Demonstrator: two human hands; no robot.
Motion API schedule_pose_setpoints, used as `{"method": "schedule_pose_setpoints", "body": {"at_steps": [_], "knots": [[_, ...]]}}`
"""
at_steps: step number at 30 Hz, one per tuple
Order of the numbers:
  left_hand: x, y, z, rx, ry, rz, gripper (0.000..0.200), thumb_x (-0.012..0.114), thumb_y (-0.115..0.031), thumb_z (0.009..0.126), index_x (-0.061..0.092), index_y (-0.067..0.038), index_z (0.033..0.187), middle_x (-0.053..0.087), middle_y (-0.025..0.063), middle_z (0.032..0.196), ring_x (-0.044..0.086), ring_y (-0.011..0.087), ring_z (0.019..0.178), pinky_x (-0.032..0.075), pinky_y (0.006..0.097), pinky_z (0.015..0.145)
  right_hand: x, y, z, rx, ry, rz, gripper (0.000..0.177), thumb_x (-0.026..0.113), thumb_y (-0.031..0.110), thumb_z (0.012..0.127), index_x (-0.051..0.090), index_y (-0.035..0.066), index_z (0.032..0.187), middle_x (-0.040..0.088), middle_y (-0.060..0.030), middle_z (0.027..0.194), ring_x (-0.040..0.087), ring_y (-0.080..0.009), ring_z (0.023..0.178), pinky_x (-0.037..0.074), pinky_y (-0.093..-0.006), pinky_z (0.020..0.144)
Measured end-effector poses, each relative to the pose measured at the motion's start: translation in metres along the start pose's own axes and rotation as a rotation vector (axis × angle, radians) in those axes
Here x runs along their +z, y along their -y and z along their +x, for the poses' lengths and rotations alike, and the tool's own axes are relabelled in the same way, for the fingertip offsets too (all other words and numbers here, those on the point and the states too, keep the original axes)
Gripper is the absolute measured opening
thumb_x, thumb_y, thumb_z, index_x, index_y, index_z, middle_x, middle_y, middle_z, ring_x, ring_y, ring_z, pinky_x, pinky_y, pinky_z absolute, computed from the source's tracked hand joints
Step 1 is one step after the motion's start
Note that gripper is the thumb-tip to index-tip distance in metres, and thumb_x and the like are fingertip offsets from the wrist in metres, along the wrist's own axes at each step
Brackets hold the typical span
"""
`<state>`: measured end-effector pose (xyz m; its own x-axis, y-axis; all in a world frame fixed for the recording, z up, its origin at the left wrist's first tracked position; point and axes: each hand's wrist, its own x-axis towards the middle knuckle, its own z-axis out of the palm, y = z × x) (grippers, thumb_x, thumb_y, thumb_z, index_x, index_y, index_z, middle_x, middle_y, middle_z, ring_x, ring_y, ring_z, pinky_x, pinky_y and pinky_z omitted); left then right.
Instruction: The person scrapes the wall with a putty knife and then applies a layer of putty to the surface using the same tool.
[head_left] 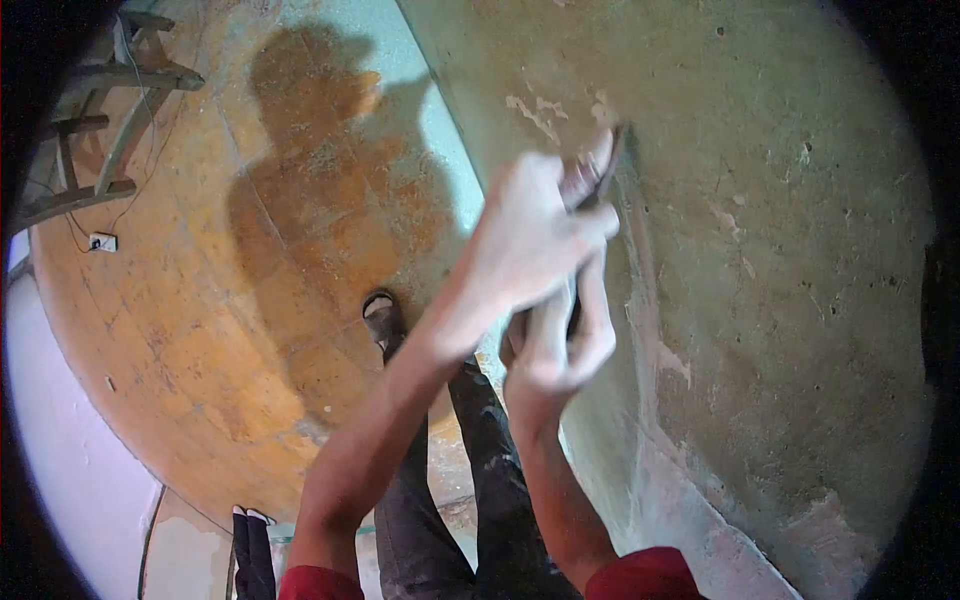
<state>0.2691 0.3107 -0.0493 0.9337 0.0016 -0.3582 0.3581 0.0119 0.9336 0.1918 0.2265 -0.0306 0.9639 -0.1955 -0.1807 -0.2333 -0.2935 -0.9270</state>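
Both hands are wrapped around what looks like a scraper (pixel 614 160), its thin dark edge against the worn greenish wall (pixel 780 250). Closest to the edge, my left hand (pixel 535 225) is closed around the upper part of the tool and blurred by motion. Lower down, my right hand (pixel 560 340) grips the dark handle end. Most of the tool is hidden behind fingers. A pale scraped streak runs down the wall below the edge, with peeled patches around it.
A wooden trestle-like frame (pixel 110 130) stands at the upper left, with a cable and a white socket box (pixel 103 242) on the stained orange floor (pixel 190 330). My sandalled foot (pixel 382 312) is beside the wall. Another person's legs (pixel 253 550) show at lower left.
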Motion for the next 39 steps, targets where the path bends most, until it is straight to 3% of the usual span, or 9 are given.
{"method": "schedule_pose_setpoints", "body": {"at_steps": [1,3,4,13,28,29,30,34,39], "knots": [[0.003,-0.005,-0.002,0.054,0.003,0.011,0.062,0.065,-0.008,0.079,0.054,-0.003,0.141,0.059,0.0299,0.089,0.056,0.0065,0.081,0.050,0.0258,0.078,-0.001,0.009,-0.001,0.089,0.010,0.173,0.048,0.048,0.008,0.099,0.043,-0.014,0.142,0.067,-0.0093,0.090,0.057,-0.0045,0.078,0.046,-0.0197,0.064],[-0.004,0.000,0.010,-0.079,0.006,-0.042,0.061,0.066,-0.008,0.079,0.057,-0.002,0.139,0.051,-0.0124,0.104,0.052,0.0063,0.073,0.050,0.0246,0.074,-0.006,0.007,0.010,0.125,0.087,0.041,0.047,0.049,0.007,0.100,0.043,-0.013,0.143,0.062,-0.0032,0.087,0.053,-0.0041,0.072,0.044,-0.0210,0.060],[-0.006,0.002,0.015,-0.080,0.008,-0.046,0.061,0.066,-0.008,0.079,0.057,-0.002,0.139,0.051,-0.0124,0.104,0.052,0.0063,0.073,0.050,0.0246,0.074,0.005,0.006,0.015,0.147,0.072,0.161,0.047,0.049,0.007,0.101,0.043,-0.013,0.143,0.060,-0.0009,0.085,0.051,-0.0033,0.070,0.042,-0.0209,0.058],[-0.020,-0.006,0.028,-0.091,0.011,-0.054,0.061,0.065,-0.006,0.079,0.056,0.002,0.138,0.065,-0.0006,0.078,0.053,0.0052,0.071,0.048,0.0250,0.067,0.016,0.000,0.024,0.065,0.078,0.209,0.040,0.050,0.013,0.104,0.050,-0.002,0.141,0.049,0.0062,0.064,0.035,0.0011,0.046,0.023,-0.0206,0.039],[0.035,0.011,-0.053,-0.033,0.201,-0.202,0.067,0.060,0.000,0.085,0.045,-0.011,0.150,0.058,-0.0009,0.065,0.053,0.0038,0.060,0.049,0.0263,0.059,-0.037,-0.027,-0.054,0.133,-0.099,0.140,0.033,0.050,0.018,0.102,0.053,-0.006,0.125,0.054,0.0032,0.074,0.043,-0.0023,0.056,0.031,-0.0221,0.046],[0.055,0.022,-0.067,0.014,0.087,-0.219,0.040,0.066,-0.013,0.079,0.066,-0.004,0.118,0.056,0.0220,0.067,0.059,0.0331,0.055,0.048,0.0394,0.057,-0.052,-0.033,-0.067,0.150,-0.126,0.168,0.028,0.051,0.022,0.102,0.055,-0.001,0.118,0.052,0.0026,0.072,0.041,-0.0015,0.049,0.028,-0.0222,0.040],[0.060,0.007,-0.078,0.060,0.042,-0.149,0.065,0.065,-0.011,0.079,0.050,-0.010,0.143,0.058,0.0231,0.076,0.056,0.0440,0.064,0.049,0.0409,0.059,-0.071,-0.039,-0.074,0.114,-0.101,0.093,0.026,0.052,0.022,0.102,0.055,-0.001,0.115,0.053,0.0017,0.075,0.042,-0.0016,0.051,0.029,-0.0217,0.041],[0.085,0.018,-0.089,0.144,-0.041,-0.131,0.074,0.064,-0.009,0.080,0.039,-0.006,0.150,0.058,0.0231,0.079,0.056,0.0441,0.064,0.049,0.0410,0.060,-0.094,-0.029,-0.071,0.184,-0.019,0.095,0.037,0.050,0.023,0.103,0.055,-0.008,0.123,0.057,0.0024,0.072,0.047,-0.0018,0.054,0.033,-0.0203,0.047],[0.064,0.016,-0.050,0.074,-0.104,-0.087,0.022,0.065,-0.010,0.081,0.065,0.006,0.097,0.058,0.0254,0.068,0.059,0.0381,0.055,0.046,0.0419,0.054,-0.066,-0.024,-0.029,0.170,-0.001,0.037,0.046,0.051,0.022,0.103,0.050,-0.008,0.138,0.054,0.0035,0.071,0.042,-0.0011,0.053,0.031,-0.0212,0.045]]}}
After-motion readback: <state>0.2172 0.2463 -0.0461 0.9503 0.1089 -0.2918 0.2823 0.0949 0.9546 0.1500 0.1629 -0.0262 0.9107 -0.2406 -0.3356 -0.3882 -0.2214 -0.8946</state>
